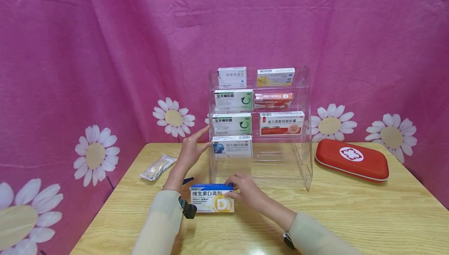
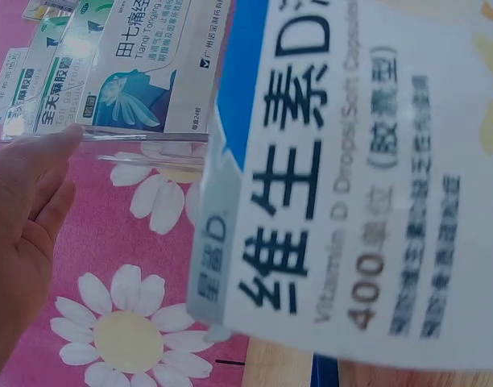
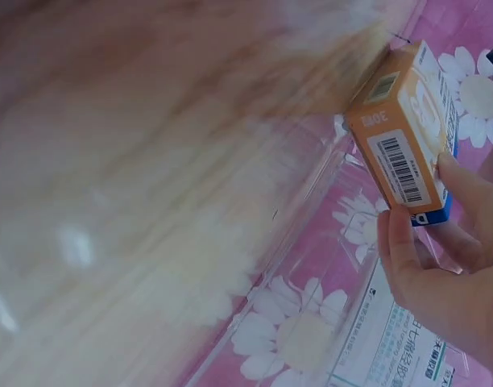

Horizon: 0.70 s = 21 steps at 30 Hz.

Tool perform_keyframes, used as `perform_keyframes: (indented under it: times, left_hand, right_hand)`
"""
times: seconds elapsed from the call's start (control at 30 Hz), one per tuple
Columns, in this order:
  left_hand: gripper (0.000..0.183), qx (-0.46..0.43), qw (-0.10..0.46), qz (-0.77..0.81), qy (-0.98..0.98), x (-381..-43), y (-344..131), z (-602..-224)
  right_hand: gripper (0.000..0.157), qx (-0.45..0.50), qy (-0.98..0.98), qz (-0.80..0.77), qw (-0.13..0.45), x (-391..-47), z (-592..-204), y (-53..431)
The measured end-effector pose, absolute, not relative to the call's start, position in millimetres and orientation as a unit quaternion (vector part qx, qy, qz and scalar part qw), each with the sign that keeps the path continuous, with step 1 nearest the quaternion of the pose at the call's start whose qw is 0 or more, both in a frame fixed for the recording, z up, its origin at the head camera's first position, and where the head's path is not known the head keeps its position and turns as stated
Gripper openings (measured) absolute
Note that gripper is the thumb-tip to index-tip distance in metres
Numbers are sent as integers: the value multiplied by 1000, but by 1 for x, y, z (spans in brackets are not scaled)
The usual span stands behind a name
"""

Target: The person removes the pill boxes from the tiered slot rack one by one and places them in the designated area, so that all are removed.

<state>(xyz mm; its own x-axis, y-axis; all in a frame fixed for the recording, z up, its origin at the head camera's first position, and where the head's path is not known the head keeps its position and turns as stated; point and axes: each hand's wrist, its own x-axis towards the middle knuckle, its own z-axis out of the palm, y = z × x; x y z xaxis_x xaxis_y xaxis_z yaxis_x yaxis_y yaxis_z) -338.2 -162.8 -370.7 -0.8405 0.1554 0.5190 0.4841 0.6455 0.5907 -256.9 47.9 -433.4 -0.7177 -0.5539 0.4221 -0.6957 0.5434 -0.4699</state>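
With thumb and fingers, my right hand (image 1: 250, 193) pinches the right end of a white, blue and yellow vitamin D drops box (image 1: 207, 200), held upright with its printed face toward me. In the right wrist view, the orange end of this box (image 3: 391, 145) with its barcode shows beside the fingertips. My left hand (image 1: 190, 148) has its fingers extended against the left side of a clear tiered display rack (image 1: 273, 171). On the lowest filled tier stands a white and blue capsule box (image 1: 233, 147), just right of those fingers. Green and white boxes (image 1: 233, 101) stand above it.
More medicine boxes fill the rack's right side, among them a red and white one (image 1: 281, 123). A red first-aid case (image 1: 352, 159) lies right of the rack. Bagged cotton swabs (image 1: 158, 167) lie at left, and a small blue object (image 1: 188, 180) is near my left wrist.
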Motion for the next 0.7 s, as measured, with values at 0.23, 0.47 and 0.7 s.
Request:
perform_keyframes:
  times: [0.23, 0.47, 0.7]
  left_hand:
    - [55, -190, 226, -379, -877, -338, -163, -371]
    - [55, -190, 226, -380, -877, -338, -164, -372]
    - [55, -184, 220, -379, -880, -337, -162, -371]
  right_hand:
    - [23, 348, -872, 336, 70, -259, -435, 43]
    - [20, 355, -872, 337, 28, -265, -438, 39]
    - [20, 359, -871, 336, -10, -271, -441, 39]
